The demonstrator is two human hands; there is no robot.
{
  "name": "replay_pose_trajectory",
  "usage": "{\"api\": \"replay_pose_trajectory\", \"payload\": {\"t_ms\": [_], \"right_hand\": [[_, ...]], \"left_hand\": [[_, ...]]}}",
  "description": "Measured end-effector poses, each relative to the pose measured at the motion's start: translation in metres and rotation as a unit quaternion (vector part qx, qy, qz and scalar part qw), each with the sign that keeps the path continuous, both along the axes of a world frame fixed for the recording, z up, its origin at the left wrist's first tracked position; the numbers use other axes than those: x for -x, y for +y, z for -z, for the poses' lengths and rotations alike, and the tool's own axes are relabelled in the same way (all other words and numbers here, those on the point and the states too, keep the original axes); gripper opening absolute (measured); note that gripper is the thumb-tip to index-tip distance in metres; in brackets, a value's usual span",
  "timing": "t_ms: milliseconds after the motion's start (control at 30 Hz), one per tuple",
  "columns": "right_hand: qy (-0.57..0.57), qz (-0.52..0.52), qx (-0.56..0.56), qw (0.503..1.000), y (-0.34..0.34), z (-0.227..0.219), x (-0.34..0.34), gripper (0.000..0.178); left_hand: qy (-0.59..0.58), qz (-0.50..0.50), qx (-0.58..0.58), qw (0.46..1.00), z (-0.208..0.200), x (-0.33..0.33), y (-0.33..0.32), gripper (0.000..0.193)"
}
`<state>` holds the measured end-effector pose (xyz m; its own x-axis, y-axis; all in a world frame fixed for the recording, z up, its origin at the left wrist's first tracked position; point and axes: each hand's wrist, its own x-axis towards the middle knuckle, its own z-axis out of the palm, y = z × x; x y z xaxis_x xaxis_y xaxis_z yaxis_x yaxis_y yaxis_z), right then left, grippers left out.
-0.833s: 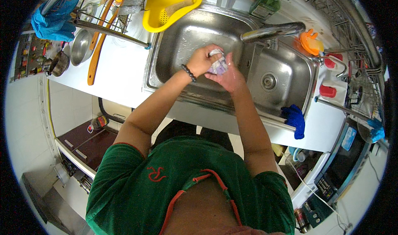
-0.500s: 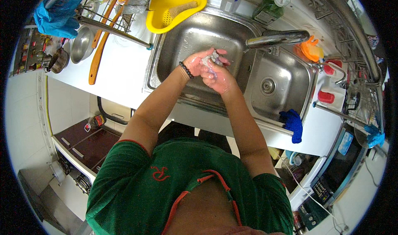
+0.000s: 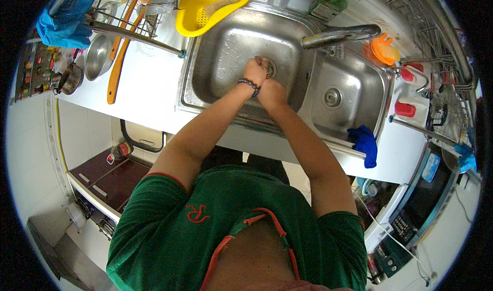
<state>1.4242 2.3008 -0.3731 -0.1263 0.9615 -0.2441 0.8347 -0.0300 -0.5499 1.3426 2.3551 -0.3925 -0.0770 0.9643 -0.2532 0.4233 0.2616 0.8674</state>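
Over the left basin [image 3: 218,49] of a steel sink, my left hand [image 3: 254,70] is closed in a fist, a dark bead bracelet at its wrist. My right hand [image 3: 272,91] is closed too, close against the left hand and slightly nearer to me. Whatever the fingers hold is hidden behind the backs of the hands. Part of a round drain [image 3: 271,69] shows just beyond them. Water drops dot the basin floor.
A chrome faucet [image 3: 341,35] reaches over the sink from the right. Behind the basin sits a yellow strainer [image 3: 190,19] beside a green pump bottle [image 3: 328,4]. Dark blue cloth [image 3: 365,146] hangs at the front right; long wooden handles [image 3: 119,74] lie left.
My hands have gone from partly open around a wet, whitish lump to closed together. The lump has dropped out of sight, and the basin's drain now shows.
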Motion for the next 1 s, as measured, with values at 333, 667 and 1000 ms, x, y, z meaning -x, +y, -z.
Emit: {"api": "replay_pose_trajectory", "payload": {"t_ms": [333,667,1000], "right_hand": [[-0.019,-0.021,-0.006,1.000,-0.013,0.010,-0.009,0.020],[0.458,0.177,0.236,0.838,-0.034,-0.099,-0.117,0.041],[-0.076,0.161,-0.125,0.976,-0.187,-0.086,-0.238,0.044]], "left_hand": [[0.105,-0.009,-0.003,0.994,0.001,-0.007,-0.015,0.028],[-0.429,0.250,0.188,0.847,-0.112,0.047,-0.015,0.050],[0.127,0.201,-0.031,0.971,-0.058,0.064,-0.077,0.026]]}}
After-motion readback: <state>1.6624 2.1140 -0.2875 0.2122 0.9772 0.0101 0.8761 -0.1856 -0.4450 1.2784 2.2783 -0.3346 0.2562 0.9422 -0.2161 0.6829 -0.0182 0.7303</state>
